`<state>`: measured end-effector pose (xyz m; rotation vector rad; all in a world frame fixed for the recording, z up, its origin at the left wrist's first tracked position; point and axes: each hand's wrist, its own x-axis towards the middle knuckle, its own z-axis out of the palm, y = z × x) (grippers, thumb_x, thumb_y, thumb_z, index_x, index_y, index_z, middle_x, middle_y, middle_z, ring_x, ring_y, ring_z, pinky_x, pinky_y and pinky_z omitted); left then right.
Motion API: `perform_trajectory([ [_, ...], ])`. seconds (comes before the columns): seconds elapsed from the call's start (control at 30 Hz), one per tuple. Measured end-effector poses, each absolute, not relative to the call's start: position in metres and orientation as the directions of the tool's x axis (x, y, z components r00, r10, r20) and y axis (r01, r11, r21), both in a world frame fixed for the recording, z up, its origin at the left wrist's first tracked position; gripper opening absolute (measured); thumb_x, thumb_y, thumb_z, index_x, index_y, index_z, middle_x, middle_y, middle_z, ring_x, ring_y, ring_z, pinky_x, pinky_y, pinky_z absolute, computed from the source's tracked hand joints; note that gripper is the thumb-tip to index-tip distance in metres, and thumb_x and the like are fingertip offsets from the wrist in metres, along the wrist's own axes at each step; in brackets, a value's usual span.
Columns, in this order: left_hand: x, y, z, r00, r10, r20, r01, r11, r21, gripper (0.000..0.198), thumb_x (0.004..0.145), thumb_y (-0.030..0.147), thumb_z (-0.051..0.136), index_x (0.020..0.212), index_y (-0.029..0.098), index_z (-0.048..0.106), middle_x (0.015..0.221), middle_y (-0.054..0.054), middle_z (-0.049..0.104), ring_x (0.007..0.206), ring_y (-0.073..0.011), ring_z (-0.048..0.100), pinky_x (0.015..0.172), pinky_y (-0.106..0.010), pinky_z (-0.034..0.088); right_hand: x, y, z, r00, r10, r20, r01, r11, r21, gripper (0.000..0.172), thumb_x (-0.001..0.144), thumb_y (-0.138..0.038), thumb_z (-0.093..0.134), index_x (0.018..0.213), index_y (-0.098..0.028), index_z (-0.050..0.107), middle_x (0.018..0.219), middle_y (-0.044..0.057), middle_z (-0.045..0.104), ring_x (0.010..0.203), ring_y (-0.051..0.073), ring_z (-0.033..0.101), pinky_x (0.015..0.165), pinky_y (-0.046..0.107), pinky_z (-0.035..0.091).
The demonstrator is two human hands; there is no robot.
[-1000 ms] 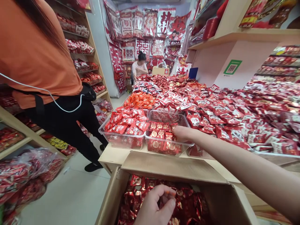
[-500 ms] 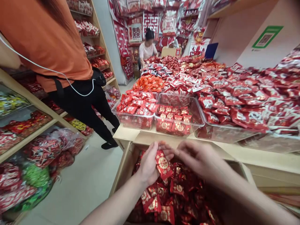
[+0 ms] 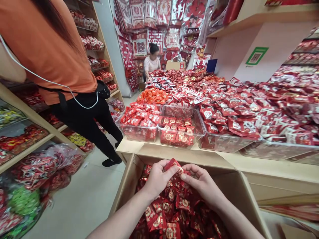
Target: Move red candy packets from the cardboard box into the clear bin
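Observation:
Above an open cardboard box [image 3: 251, 199], my left hand [image 3: 157, 179] grips a red candy packet [image 3: 172, 163] with gold print, thumb across its front. My right hand [image 3: 202, 182] pinches the packet's right edge between thumb and fingers. Fingers partly cover the packet, so whether more than one is held cannot be told. Below both hands, many loose red candy packets [image 3: 171, 229] of the same look fill the box. Just beyond stands a clear plastic bin [image 3: 201, 127] with similar packets stacked in neat rows.
A clear bin [image 3: 138, 132] of red packets stands left of the stacked one; heaped bins [image 3: 231, 142] continue right along the counter [image 3: 224, 159]. A person in orange [image 3: 72, 56] stands at left by shelves [image 3: 32, 149]. Another person [image 3: 152, 63] is at the back.
My right hand has come in to the packet, now held at both sides. The packet has tilted and turned slightly upward in my left hand. The view has shifted a little to the right.

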<state>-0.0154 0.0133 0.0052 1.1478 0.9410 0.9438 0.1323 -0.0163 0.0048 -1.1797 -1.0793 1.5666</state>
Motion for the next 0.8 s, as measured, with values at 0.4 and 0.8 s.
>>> perform_trajectory([
  [0.4, -0.017, 0.012, 0.012, 0.280, 0.958, -0.067, -0.080, 0.093, 0.992, 0.021, 0.069, 0.032, 0.059, 0.060, 0.013, 0.058, 0.055, 0.003, 0.052, 0.054, -0.0087, 0.045, 0.053, -0.020, 0.035, 0.130, -0.017, 0.004, -0.151, 0.975, -0.164, -0.120, -0.183, -0.976, 0.022, 0.065, -0.035, 0.063, 0.076, -0.016, 0.060, 0.064, -0.001, 0.058, 0.058, 0.010, 0.049, 0.055, 0.021, 0.039],
  [0.8, -0.013, 0.014, 0.011, 0.377, 0.890, -0.258, -0.390, 0.404, 0.827, 0.025, 0.074, 0.034, 0.054, 0.080, 0.011, 0.063, 0.070, -0.004, 0.061, 0.063, -0.0105, 0.053, 0.054, -0.020, 0.043, 0.132, -0.018, -0.007, -0.079, 0.973, -0.217, -0.300, -0.231, -0.925, 0.024, 0.071, -0.033, 0.059, 0.090, -0.019, 0.062, 0.067, 0.000, 0.059, 0.056, 0.010, 0.050, 0.054, 0.023, 0.040],
])
